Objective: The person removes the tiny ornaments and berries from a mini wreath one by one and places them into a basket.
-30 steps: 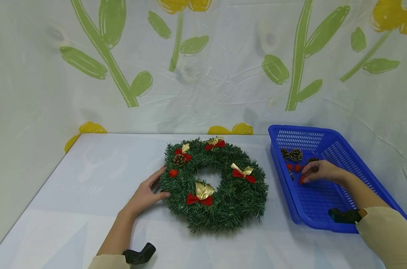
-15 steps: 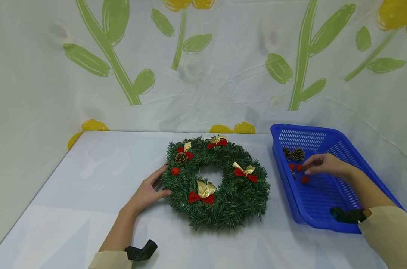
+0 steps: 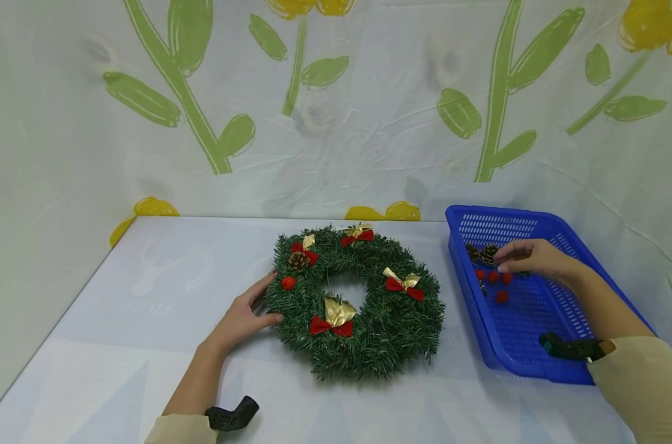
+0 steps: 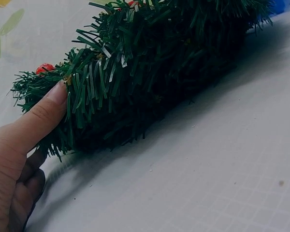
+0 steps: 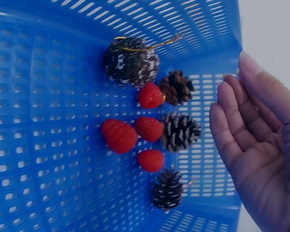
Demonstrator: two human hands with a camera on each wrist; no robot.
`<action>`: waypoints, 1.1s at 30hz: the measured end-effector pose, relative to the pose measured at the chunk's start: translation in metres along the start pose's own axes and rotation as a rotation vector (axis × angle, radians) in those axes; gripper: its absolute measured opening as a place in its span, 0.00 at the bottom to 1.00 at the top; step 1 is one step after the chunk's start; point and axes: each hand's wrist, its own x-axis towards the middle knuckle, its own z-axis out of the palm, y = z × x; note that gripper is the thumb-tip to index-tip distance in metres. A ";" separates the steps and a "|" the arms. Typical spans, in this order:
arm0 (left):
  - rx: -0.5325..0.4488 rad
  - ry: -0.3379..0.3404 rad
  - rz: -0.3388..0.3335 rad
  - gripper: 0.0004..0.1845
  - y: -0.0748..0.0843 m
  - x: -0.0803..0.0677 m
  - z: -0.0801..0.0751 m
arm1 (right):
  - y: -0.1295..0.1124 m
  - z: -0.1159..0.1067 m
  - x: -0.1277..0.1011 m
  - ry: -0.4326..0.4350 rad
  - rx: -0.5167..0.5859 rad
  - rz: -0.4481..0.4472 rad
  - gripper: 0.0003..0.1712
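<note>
My left hand (image 3: pixel 241 317) holds the left edge of a green Christmas wreath (image 3: pixel 375 345), thumb (image 4: pixel 38 118) against its needles. Red-and-gold bows (image 3: pixel 333 317), a pinecone (image 3: pixel 299 261) and a red berry (image 3: pixel 288 283) decorate the wreath, which lies flat on the table. On the right, my right hand (image 3: pixel 541 262) hovers inside the blue basket (image 3: pixel 536 357), fingers loosely bent and holding nothing. In the right wrist view, several red berries (image 5: pixel 120 135) and pinecones (image 5: pixel 180 131) lie in the basket beyond the palm, along with a dark frosted cone (image 5: pixel 130 62) with a gold cord.
The white table (image 3: pixel 125 308) stretches left and in front of the wreath. A flower-patterned cloth (image 3: pixel 364 123) hangs behind, close to the basket's far rim. Both wrists wear a black device (image 3: pixel 233 414).
My right hand has lifted off the red berry it was touching and shifted toward the back of the basket, uncovering the berries. My left hand stays on the wreath.
</note>
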 end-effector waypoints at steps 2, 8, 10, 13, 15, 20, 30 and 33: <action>-0.002 -0.003 0.004 0.45 0.001 0.000 0.000 | -0.006 -0.001 -0.001 0.004 0.008 -0.006 0.23; 0.000 -0.001 0.001 0.45 0.001 -0.001 -0.002 | -0.019 -0.004 0.000 -0.006 0.087 -0.047 0.19; 0.005 0.001 0.002 0.46 0.001 -0.001 -0.002 | -0.024 -0.003 0.001 -0.017 0.117 -0.064 0.18; 0.011 0.005 0.009 0.45 0.000 -0.001 -0.002 | -0.029 -0.003 0.002 -0.039 0.128 -0.093 0.15; 0.004 0.003 0.014 0.45 -0.001 0.000 -0.001 | -0.034 -0.002 0.003 -0.055 0.124 -0.109 0.15; -0.015 -0.003 0.007 0.45 0.001 -0.001 -0.001 | -0.047 0.003 0.005 -0.088 0.124 -0.142 0.16; -0.010 -0.002 0.002 0.46 0.002 -0.002 -0.002 | -0.069 0.010 0.008 -0.141 0.188 -0.250 0.11; -0.015 -0.005 0.006 0.46 0.001 -0.001 -0.002 | -0.076 0.013 0.008 -0.142 0.187 -0.256 0.11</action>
